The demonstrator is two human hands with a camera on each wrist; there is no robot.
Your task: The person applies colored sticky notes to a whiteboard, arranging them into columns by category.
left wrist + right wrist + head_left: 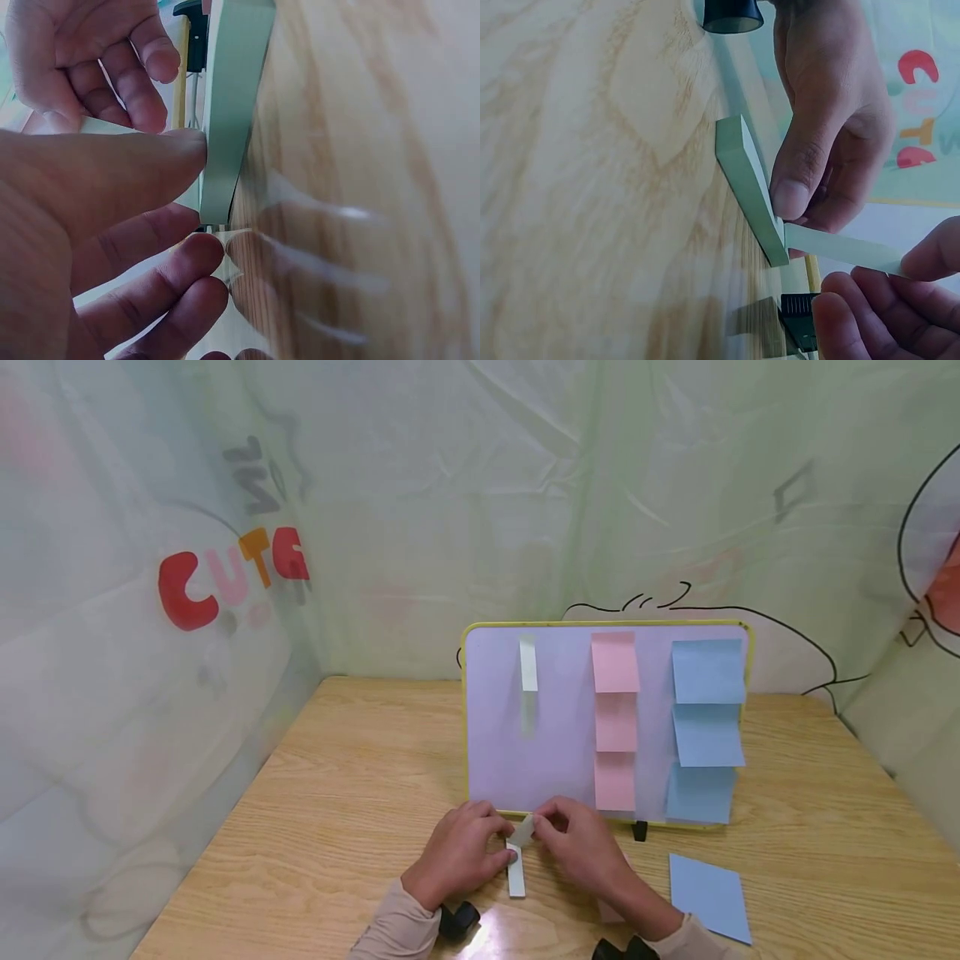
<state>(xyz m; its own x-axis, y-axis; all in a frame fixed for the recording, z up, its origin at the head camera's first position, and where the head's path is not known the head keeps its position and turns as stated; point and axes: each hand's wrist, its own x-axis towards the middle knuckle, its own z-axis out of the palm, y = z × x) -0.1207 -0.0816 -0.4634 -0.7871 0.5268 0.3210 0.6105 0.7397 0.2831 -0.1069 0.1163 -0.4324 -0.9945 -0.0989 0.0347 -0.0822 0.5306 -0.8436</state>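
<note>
A pad of narrow pale green sticky notes (pixel 516 878) lies on the table in front of the whiteboard. My left hand (pixel 459 847) holds the pad at its far end, the thumb pressing on its top face (pixel 238 90). The top sticky note (pixel 847 249) is lifted at a slant from the pad, its other end still against it by the left thumb. Between thumb and fingertips my right hand (pixel 583 842) pinches the raised end of this strip. Both hands are close together just before the board's lower edge.
The yellow-framed whiteboard (pixel 558 760) stands upright behind the hands, bearing green strips (pixel 528 665), pink notes (pixel 615 722) and blue notes (pixel 708 735) in columns. A blue pad (pixel 708 897) lies at right; a pink pad (pixel 609 912) is partly hidden under the right forearm.
</note>
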